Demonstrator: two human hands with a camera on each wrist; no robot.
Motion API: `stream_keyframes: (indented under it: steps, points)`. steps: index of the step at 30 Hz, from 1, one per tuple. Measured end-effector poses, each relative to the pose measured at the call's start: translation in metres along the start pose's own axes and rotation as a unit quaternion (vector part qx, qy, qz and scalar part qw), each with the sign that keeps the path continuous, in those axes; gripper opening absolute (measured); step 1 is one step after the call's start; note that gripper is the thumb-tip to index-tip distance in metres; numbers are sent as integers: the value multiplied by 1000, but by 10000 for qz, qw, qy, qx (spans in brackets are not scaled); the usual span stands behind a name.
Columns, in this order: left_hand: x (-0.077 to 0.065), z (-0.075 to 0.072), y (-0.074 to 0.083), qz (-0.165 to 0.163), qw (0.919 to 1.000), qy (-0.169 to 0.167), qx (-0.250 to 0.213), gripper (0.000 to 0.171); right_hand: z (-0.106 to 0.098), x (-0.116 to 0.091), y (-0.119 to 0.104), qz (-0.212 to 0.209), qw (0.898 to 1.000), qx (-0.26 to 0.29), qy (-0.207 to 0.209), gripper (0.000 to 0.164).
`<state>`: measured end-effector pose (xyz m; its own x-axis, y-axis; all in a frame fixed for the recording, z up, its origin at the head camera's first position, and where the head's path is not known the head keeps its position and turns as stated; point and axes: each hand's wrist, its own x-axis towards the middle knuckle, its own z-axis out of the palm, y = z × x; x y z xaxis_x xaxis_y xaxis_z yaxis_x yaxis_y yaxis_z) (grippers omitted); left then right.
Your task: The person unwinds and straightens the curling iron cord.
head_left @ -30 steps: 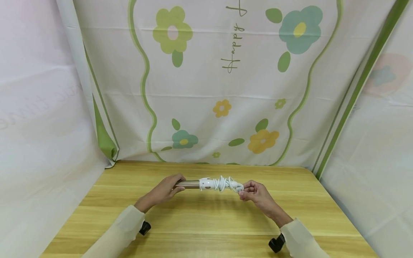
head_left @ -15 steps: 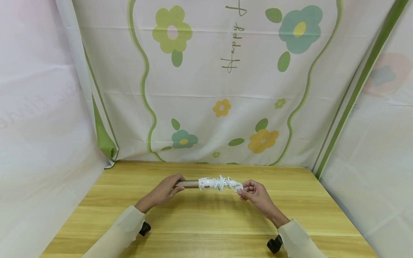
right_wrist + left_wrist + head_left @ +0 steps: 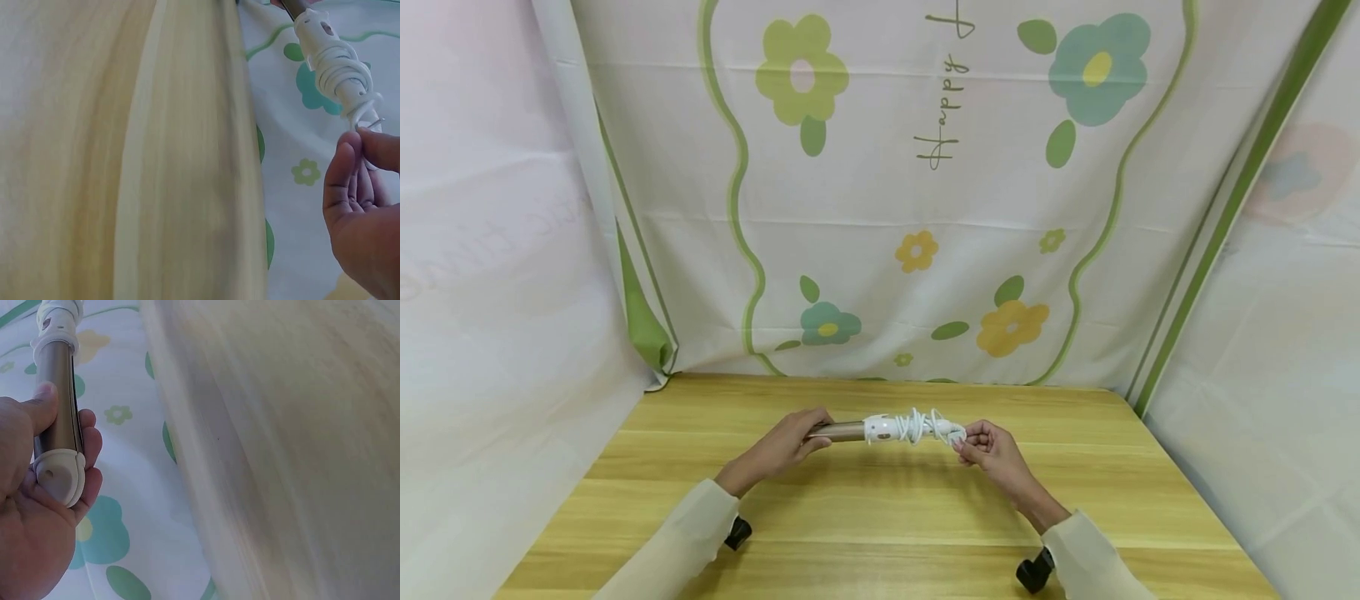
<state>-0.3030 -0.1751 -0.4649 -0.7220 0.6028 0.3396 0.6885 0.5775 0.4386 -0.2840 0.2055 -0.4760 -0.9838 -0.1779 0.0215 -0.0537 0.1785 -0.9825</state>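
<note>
A curling iron (image 3: 878, 428) with a gold-brown barrel and white handle is held level above the wooden table (image 3: 880, 508). Its white cord (image 3: 916, 427) is wound in loops around the handle. My left hand (image 3: 778, 446) grips the barrel; in the left wrist view, fingers and thumb curl round the barrel (image 3: 57, 419) beside its white end cap (image 3: 59, 478). At the handle's far end, my right hand (image 3: 1000, 462) pinches the end of the cord between thumb and fingers. The right wrist view shows a small thin metal piece by the right thumb; the fingertips partly hide that end.
Behind the table's far edge hangs a white cloth (image 3: 850, 192) with printed flowers and the word Happy. Similar pale cloths (image 3: 482, 333) stand on the left and right sides. Black wrist devices (image 3: 1036, 570) are strapped under both sleeves.
My right forearm has shifted slightly to the left. The curling iron has barely moved, and both hands keep their hold on it.
</note>
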Motion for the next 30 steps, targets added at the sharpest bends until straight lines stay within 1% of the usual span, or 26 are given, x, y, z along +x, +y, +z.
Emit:
stream_keyframes:
  steps: [4, 7, 13, 16, 19, 22, 25, 27, 30]
  points:
    - [0, 1, 0, 103, 9999, -45, -62, 14, 4, -2, -2, 6, 9998, 142, 149, 25]
    - [0, 2, -1, 150, 9999, -9, -68, 13, 6, -3, -5, 18, 9995, 196, 252, 23]
    - [3, 4, 0, 247, 9995, 207, -29, 13, 11, -1, -7, 109, 9976, 382, 575, 19]
    - [4, 5, 1, 244, 9991, 347, 73, 14, 12, 0, -8, 101, 9973, 430, 591, 20]
    - [3, 4, 2, 127, 9987, 459, 200, 15, 9, 0, -7, 93, 9983, 471, 317, 23]
    - [1, 3, 3, 12, 9985, 501, 241, 17, 4, 0, -5, 117, 9987, 477, -145, 28]
    - [1, 2, 3, -12, 9984, 521, 238, 17, -3, -1, -4, 147, 9970, 491, -576, 32]
    - [1, 1, 3, -39, 9983, 535, 223, 17, -7, -1, -4, 214, 9953, 568, -751, 32]
    - [0, 1, 3, -36, 9983, 552, 209, 17, -9, 0, -4, 319, 9918, 870, -878, 32]
